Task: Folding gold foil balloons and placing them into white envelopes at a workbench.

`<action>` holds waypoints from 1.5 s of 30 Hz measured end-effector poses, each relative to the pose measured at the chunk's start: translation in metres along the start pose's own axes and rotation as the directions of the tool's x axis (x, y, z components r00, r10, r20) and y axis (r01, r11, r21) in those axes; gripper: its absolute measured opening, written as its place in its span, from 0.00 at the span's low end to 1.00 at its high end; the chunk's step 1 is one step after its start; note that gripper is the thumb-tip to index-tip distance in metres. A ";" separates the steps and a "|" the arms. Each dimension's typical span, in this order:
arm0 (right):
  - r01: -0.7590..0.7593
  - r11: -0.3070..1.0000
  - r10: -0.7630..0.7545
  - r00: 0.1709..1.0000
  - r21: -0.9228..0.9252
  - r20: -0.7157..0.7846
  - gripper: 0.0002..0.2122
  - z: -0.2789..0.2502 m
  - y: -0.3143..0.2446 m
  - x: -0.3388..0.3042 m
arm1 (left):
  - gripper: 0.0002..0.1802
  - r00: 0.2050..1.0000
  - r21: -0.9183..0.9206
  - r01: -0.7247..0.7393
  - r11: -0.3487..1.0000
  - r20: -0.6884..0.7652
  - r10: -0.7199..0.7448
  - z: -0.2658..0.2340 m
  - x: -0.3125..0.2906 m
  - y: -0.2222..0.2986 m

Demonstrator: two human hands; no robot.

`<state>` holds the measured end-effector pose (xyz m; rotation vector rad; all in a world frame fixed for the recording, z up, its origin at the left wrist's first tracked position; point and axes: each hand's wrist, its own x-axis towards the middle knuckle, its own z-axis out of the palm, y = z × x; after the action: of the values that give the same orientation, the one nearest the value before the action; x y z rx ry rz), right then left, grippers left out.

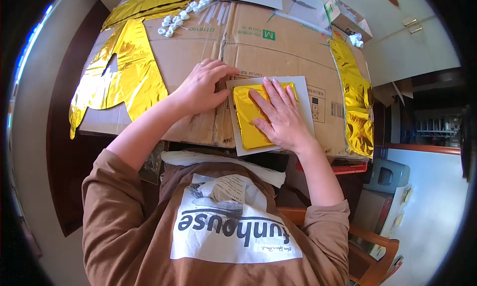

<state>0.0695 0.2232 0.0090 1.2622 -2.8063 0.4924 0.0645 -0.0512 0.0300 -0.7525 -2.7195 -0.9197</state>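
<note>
My right hand (279,114) lies flat, fingers spread, on a folded square of shiny gold foil (248,137). Under that foil is a pale grey card (309,107), slightly larger, whose border shows all round. Left of the card, my left hand (204,84) rests over the cardboard with its fingers loosely stretched and its thumb apart; nothing is held in it. Its fingertips come close to the card's upper left corner. Farther left, a flat gold foil balloon shaped like the letter A (136,67) is spread out.
A flattened cardboard box (283,42) covers the work surface. At the far side lie more gold foil sheets (149,7), several small white ribbon rolls (174,25) and clear straws (216,12). A long gold foil piece (355,97) runs along the right edge, near a small carton (345,17).
</note>
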 end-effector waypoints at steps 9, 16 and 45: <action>0.006 0.999 -0.007 1.000 -0.036 -0.015 0.28 0.002 -0.002 0.000 | 0.34 0.931 -0.111 0.161 0.981 0.347 -0.113 -0.010 0.024 0.006; -0.006 1.000 0.006 1.000 -0.031 -0.014 0.28 0.001 -0.003 -0.001 | 0.35 0.896 -0.074 0.248 0.966 0.396 -0.200 -0.011 0.029 0.012; -0.020 0.998 0.021 1.000 -0.055 0.012 0.29 0.001 -0.004 0.001 | 0.33 0.903 -0.121 0.373 0.920 0.276 -0.330 0.005 0.027 0.018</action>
<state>0.0718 0.2198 0.0092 1.2320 -2.8247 0.4062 0.0506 -0.0249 0.0440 -0.4287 -3.0989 -1.2224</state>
